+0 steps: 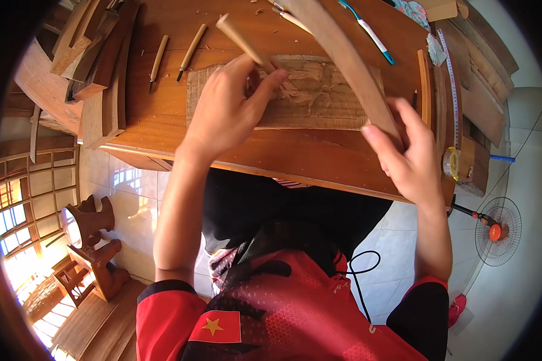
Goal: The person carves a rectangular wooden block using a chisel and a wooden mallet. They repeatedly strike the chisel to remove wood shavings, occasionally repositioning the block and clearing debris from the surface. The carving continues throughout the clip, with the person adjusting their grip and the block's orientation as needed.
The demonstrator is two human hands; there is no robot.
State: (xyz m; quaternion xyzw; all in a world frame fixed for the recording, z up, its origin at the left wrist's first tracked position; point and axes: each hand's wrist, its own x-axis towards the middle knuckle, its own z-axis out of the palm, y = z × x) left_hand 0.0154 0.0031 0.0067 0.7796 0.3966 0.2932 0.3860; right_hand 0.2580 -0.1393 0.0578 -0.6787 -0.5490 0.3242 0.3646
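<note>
My left hand (223, 105) is closed around a carving chisel (242, 40) with a pale wooden handle. The handle leans up and to the left, and the fingers hide most of its lower end. Under it lies a flat wooden board (337, 119) with a flower pattern (324, 87) carved in relief. In my right hand (412, 153) is one end of a long, slightly curved wooden bar (346, 57). The bar slants to the upper left above the board's right part, apart from the chisel handle.
Two more chisels (158, 63) and a teal-and-white toothbrush (372, 36) lie on the brown table (319, 153). Wood pieces (105, 102) are stacked at the left. On the right are planks (479, 78), a measuring tape (450, 84), a tape roll (450, 162) and a fan (497, 231).
</note>
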